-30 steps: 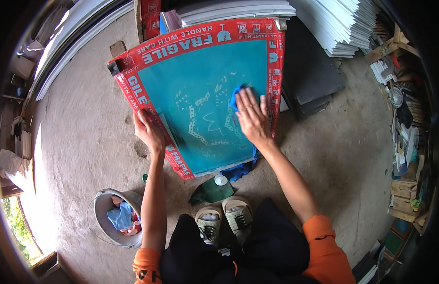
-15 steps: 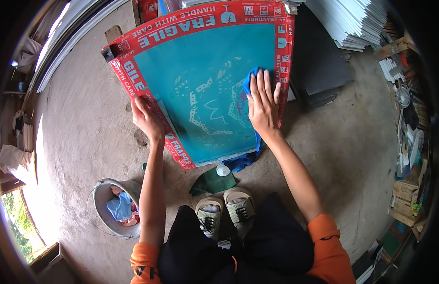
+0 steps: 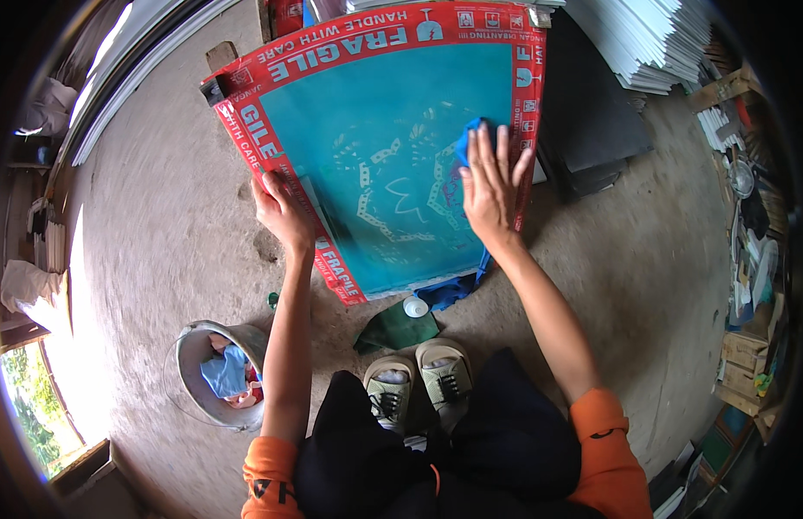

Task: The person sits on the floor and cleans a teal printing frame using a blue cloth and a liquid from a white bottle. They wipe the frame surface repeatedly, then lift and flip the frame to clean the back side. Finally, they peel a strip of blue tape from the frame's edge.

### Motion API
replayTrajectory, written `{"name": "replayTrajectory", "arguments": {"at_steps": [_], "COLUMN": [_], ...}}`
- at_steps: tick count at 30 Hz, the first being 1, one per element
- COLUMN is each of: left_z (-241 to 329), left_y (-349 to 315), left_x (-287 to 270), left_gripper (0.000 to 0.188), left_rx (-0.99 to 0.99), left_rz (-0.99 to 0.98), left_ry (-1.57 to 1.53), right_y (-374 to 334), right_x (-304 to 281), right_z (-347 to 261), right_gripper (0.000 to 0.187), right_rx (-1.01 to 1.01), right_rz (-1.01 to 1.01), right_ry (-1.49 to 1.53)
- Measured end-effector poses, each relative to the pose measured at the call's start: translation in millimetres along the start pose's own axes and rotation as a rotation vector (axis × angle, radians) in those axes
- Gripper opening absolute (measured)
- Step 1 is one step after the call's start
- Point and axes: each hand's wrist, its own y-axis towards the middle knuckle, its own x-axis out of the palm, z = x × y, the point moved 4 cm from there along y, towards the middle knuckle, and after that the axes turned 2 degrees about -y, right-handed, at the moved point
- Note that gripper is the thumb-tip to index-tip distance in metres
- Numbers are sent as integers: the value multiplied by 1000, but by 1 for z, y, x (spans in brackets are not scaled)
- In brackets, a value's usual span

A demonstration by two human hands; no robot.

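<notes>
In the head view, the left hand [image 3: 284, 210] had its grip closed on the left edge of a red-bordered teal screen [image 3: 358, 112], beyond the shoes [image 3: 444, 381]. The right hand [image 3: 495, 186], its grip spread flat, partly hid a blue cloth [image 3: 472, 143] on it. A green sheet [image 3: 388, 331] lay between; a rag-filled bucket [image 3: 252, 339] stood left, black panels [image 3: 596, 130] right.

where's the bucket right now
In the head view, the grey bucket is at lower left on the floor, just left of the left forearm and below the red-taped frame that the left hand grips.
</notes>
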Motion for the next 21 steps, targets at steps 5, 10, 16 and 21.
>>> {"name": "replayTrajectory", "arguments": {"at_steps": [5, 10, 16, 21], "left_z": [24, 19, 23, 27], "left_y": [-22, -63, -107, -145], "left_x": [-1, -16, -18, -24], "left_gripper": [45, 67, 62, 57], "left_rx": [349, 543, 532, 544], "left_rz": [66, 16, -184, -387], "left_ry": [175, 273, 248, 294], "right_y": [-70, -119, -104, -151], "right_x": [19, -8, -50, -76], "right_z": [-27, 16, 22, 28], "right_gripper": [52, 58, 48, 42], "right_rx": [-278, -389, -344, -88], "right_rz": [-299, -463, -242, -235], "right_ry": [43, -162, -102, -34]}}
